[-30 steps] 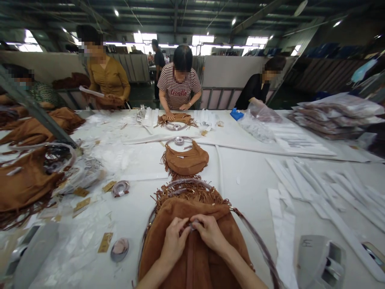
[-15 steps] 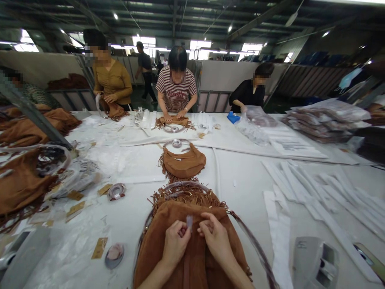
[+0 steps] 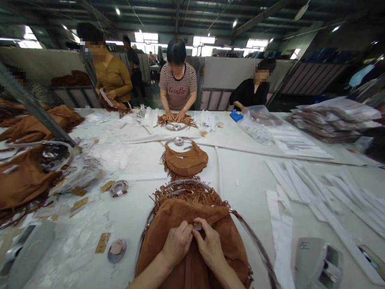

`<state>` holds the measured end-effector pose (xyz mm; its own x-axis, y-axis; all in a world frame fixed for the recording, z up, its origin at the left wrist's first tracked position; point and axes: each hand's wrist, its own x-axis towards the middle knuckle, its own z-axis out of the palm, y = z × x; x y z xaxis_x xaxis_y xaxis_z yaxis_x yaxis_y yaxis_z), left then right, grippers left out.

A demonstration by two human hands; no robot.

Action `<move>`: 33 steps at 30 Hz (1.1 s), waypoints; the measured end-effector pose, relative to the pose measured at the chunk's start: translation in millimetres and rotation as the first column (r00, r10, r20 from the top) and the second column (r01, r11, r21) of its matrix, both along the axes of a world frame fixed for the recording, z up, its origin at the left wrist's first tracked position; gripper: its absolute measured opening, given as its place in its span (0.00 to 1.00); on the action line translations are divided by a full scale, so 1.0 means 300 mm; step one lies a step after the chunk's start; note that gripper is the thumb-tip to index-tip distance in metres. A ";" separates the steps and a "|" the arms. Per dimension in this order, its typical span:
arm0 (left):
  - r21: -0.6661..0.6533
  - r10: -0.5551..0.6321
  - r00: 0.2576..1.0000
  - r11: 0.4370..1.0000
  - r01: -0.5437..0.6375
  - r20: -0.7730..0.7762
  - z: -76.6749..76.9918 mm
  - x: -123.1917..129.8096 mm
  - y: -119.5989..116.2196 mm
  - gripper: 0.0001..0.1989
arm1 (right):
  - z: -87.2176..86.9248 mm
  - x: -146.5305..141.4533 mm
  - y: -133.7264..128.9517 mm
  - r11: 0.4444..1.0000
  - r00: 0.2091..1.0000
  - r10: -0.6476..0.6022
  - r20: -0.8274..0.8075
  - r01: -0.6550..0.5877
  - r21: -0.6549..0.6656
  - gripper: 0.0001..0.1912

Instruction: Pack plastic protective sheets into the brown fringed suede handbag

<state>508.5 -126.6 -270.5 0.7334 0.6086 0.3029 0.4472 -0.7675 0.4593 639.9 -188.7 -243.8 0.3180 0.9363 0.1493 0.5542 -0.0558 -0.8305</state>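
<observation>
A large brown suede bag [image 3: 168,216] with fringe lies flat in front of me, its plastic-wrapped strap [image 3: 252,233] running down the right side. Over its upper middle, my left hand [image 3: 178,243] and my right hand [image 3: 209,244] meet with fingertips pinched. Between them shows a small clear plastic strip [image 3: 197,226], partly covered by the fingers. Just beyond is a smaller brown fringed bag [image 3: 186,159] with a coiled strap.
To the left lie brown paper tags [image 3: 102,243], a wrapped coil [image 3: 119,188], a round grey piece [image 3: 117,251] and crumpled plastic. White strips [image 3: 281,233] and a grey tape dispenser [image 3: 318,263] lie to the right. Co-workers [image 3: 178,86] stand across the table [image 3: 240,208].
My right hand has moved in to meet the left, and its fingers have closed at the clear strip. The strip, upright before in my left hand, now lies lower between both hands.
</observation>
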 end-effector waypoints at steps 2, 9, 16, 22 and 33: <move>-0.008 -0.032 0.999 0.999 0.032 0.002 -0.007 -0.006 0.008 0.11 | -0.017 0.001 -0.005 0.998 0.998 0.036 0.044 -0.038 0.043 0.10; -0.042 -0.055 0.998 0.998 0.056 0.033 -0.037 -0.017 0.021 0.11 | -0.038 0.013 -0.006 0.975 0.972 0.155 0.175 -0.179 0.130 0.12; -0.032 -0.005 0.998 0.999 0.007 0.055 -0.058 -0.008 0.007 0.12 | -0.049 -0.008 -0.007 0.979 0.982 0.045 0.185 -0.079 0.185 0.13; -0.217 0.016 0.984 0.976 0.024 0.179 -0.027 -0.007 0.019 0.12 | -0.014 -0.024 0.005 0.997 0.999 -0.034 -0.013 0.035 0.074 0.08; -0.645 -0.192 0.934 0.681 0.348 0.301 0.098 0.010 0.151 0.16 | 0.032 0.027 0.007 0.977 0.981 0.192 -0.013 -0.190 0.097 0.09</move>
<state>511.4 -81.5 -241.0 0.8720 0.4878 0.0417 0.1132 -0.2837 0.9522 647.9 -186.5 -234.0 0.1384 0.9620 0.2352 0.5288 0.1290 -0.8389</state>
